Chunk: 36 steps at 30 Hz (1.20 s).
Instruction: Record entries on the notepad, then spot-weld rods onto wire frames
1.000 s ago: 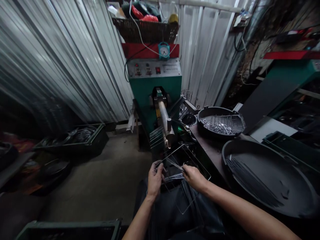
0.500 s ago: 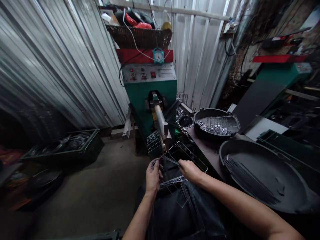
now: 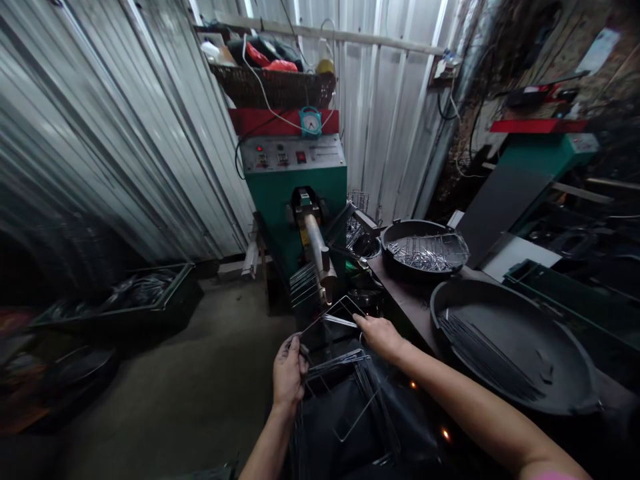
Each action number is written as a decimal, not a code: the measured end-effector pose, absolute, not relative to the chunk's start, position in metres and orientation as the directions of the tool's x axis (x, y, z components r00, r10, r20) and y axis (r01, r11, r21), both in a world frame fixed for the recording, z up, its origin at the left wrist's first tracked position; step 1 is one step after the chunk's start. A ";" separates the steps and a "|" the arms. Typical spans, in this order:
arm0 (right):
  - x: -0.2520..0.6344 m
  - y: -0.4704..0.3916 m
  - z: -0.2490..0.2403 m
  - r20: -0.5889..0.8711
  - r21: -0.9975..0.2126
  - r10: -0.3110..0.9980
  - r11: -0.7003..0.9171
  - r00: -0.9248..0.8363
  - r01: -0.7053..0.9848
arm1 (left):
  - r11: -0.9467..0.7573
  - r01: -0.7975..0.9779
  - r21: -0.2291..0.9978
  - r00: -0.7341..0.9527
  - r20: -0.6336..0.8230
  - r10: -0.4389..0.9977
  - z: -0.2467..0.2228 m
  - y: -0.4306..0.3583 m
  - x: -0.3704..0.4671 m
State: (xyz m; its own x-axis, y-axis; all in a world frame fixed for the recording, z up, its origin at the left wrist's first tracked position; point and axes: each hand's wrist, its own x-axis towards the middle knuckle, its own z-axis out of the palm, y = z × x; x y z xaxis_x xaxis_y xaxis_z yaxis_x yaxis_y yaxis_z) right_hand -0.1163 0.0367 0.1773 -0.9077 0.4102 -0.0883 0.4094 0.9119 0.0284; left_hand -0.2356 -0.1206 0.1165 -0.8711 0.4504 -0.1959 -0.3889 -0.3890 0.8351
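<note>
My left hand (image 3: 290, 373) is closed on a thin metal rod (image 3: 313, 327) that points up toward the tip of the machine's arm (image 3: 320, 253). My right hand (image 3: 383, 337) pinches a bent wire frame (image 3: 345, 303) whose near part lies by the same tip. Orange sparks (image 3: 445, 435) show below my right forearm. Several wire frames (image 3: 367, 380) lie stacked on the dark cloth over my lap, below both hands. The green machine (image 3: 295, 180) stands straight ahead, with a red lamp lit on its panel.
On the right, a large black pan (image 3: 520, 347) holds dark rods, and a smaller round pan (image 3: 425, 247) behind it holds short metal pieces. A green bin (image 3: 120, 300) of metal parts stands at left. A second machine (image 3: 530, 167) is at the right.
My left hand has moved left and down, with the rod stretched toward the tip. The wire frame at my right hand has shifted and tilted. Sparks have appeared. The whole view has shifted slightly.
</note>
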 end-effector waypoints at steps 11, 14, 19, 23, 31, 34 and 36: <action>-0.126 0.019 0.175 -0.087 -0.018 0.355 0.934 -0.931 0.357 | -0.364 -0.357 0.860 -0.896 -0.205 0.394 0.117 -0.145 -0.234; -0.128 0.018 0.178 -0.084 -0.022 0.354 0.934 -0.931 0.357 | -0.354 -0.358 0.864 -0.893 -0.206 0.401 0.121 -0.145 -0.236; -0.132 0.015 0.178 -0.103 -0.061 0.338 0.937 -0.936 0.345 | -0.341 -0.321 0.884 -0.884 -0.150 0.444 0.124 -0.150 -0.247; -0.129 0.015 0.176 -0.078 -0.112 0.334 0.933 -0.939 0.341 | -0.299 -0.366 0.881 -0.854 -0.190 0.485 0.123 -0.150 -0.259; -0.130 0.010 0.183 -0.100 -0.102 0.348 0.929 -0.932 0.357 | -0.311 -0.387 0.868 -0.851 -0.205 0.484 0.125 -0.147 -0.265; -0.121 0.017 0.183 -0.046 -0.177 0.367 0.913 -0.929 0.369 | -0.292 -0.386 0.875 -0.842 -0.204 0.500 0.127 -0.148 -0.267; -0.110 0.025 0.178 0.040 -0.279 0.429 0.872 -0.902 0.402 | -0.267 -0.381 0.885 -0.834 -0.204 0.513 0.127 -0.149 -0.272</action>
State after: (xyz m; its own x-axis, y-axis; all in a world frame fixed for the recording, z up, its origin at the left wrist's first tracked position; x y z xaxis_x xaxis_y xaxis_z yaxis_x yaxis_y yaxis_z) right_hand -0.1103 0.0253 0.1784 -0.9023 0.4293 0.0403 0.4024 0.8719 -0.2791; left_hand -0.2715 -0.1491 0.1274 -0.8336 0.5134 -0.2039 -0.3809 -0.2667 0.8853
